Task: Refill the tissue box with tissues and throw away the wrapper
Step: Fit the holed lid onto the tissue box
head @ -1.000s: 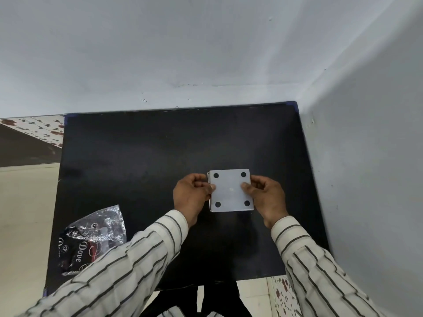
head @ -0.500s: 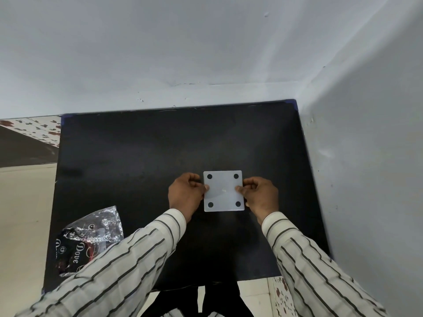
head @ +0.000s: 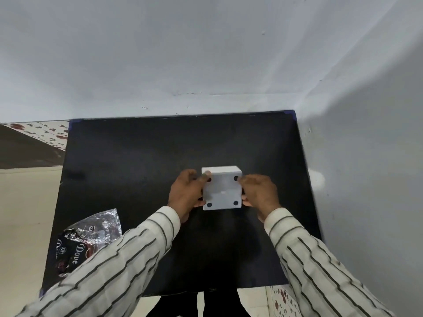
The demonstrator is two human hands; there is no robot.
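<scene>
A black square tabletop (head: pixel 137 170) is filling the corner between pale walls. The crinkled silver-and-dark plastic wrapper (head: pixel 87 239) is lying at its near left edge. Mid-table, the left hand (head: pixel 186 195) and right hand (head: pixel 259 194) are both gripping the white square tissue box (head: pixel 222 191), apparently underside up, four dark dots showing.

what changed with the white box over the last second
The white box, held bottom-up by the left hand and right hand, has tipped: earlier only its flat underside with four dark feet showed, now its far side wall shows too. Both hands have kept their hold on its sides. The Dove wrapper stays at the table's near left corner.
</scene>
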